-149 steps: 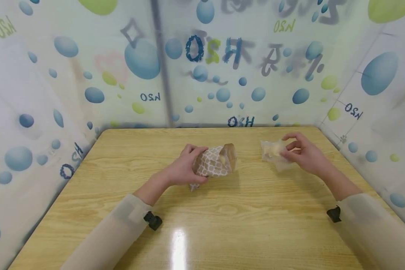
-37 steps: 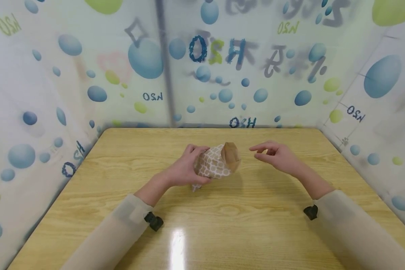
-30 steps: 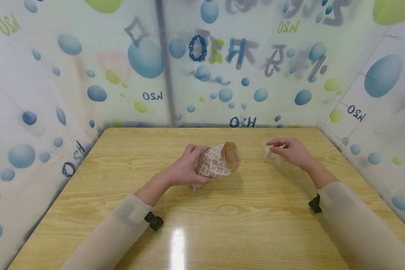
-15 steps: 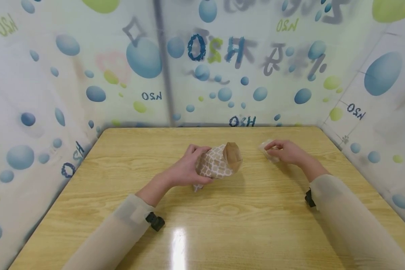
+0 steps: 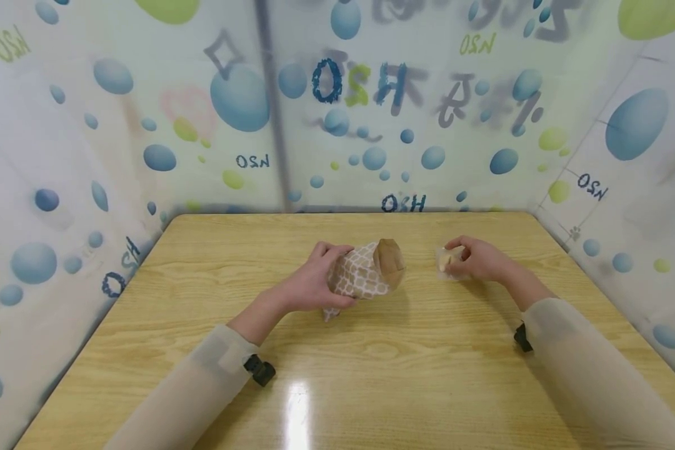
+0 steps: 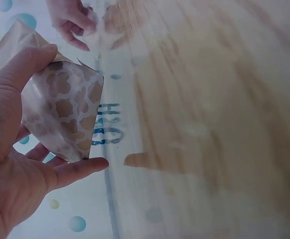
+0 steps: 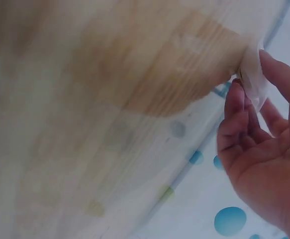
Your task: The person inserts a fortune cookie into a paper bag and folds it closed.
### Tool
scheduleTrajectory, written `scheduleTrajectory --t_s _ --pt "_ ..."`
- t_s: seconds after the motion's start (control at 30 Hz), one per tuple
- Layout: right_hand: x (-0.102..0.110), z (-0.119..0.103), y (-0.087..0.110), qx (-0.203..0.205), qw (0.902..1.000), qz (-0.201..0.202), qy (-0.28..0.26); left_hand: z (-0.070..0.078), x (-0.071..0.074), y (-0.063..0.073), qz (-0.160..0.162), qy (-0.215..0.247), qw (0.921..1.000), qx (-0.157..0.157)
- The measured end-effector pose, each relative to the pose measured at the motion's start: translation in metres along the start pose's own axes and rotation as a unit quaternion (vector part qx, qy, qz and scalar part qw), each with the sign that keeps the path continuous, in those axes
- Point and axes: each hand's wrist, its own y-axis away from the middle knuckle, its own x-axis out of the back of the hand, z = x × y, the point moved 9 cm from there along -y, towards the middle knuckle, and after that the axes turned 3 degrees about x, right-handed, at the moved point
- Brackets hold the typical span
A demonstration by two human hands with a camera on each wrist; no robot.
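Observation:
My left hand point(image 5: 309, 284) grips a brown paper bag point(image 5: 360, 275) with a white lattice print, tilted just over the table. Its open mouth faces right, and plain brown paper shows inside; the bottom is partly behind my hand. In the left wrist view my thumb and fingers span the bag point(image 6: 67, 107). To the right, my right hand point(image 5: 478, 259) pinches a small see-through packet point(image 5: 444, 261) with something pale yellow in it, a short way from the bag's mouth. The right wrist view shows the packet point(image 7: 254, 79) between thumb and fingers, its contents unclear.
Both hands work over a light wooden table point(image 5: 371, 375) with a glossy surface. A curtain point(image 5: 337, 144) printed with blue and green bubbles stands behind it and at both sides.
Five seconds ago something pale showed in the bag's mouth; now only brown paper does. My right hand was near the bag, then moved right, and holds the packet. My left hand stays on the bag.

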Motion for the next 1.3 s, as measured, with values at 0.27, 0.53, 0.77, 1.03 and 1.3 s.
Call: scheduleTrajectory --t_s 0.27,0.53,0.77,1.03,1.3 --pt "-0.004 -0.024 0.019 0.048 0.9982 0.006 -0.036 0.001 0.001 0.000 0.003 -0.004 1.0000 -0.006" --pt "-0.003 -0.057 0.039 0.090 0.9912 0.029 -0.092 0.000 0.004 0.001 0.009 -0.010 0.9999 -0.001" --pt "0.006 -0.095 0.053 0.149 0.9696 0.077 -0.178 -0.002 0.006 0.002 0.014 -0.012 0.9998 0.001" --pt "0.002 -0.136 0.058 0.183 0.9644 0.085 -0.172 -0.003 0.004 0.003 0.009 -0.007 0.9999 0.004" --pt "-0.002 -0.152 0.050 0.189 0.9710 0.100 -0.106 0.001 0.000 0.005 -0.003 0.004 1.0000 0.000"
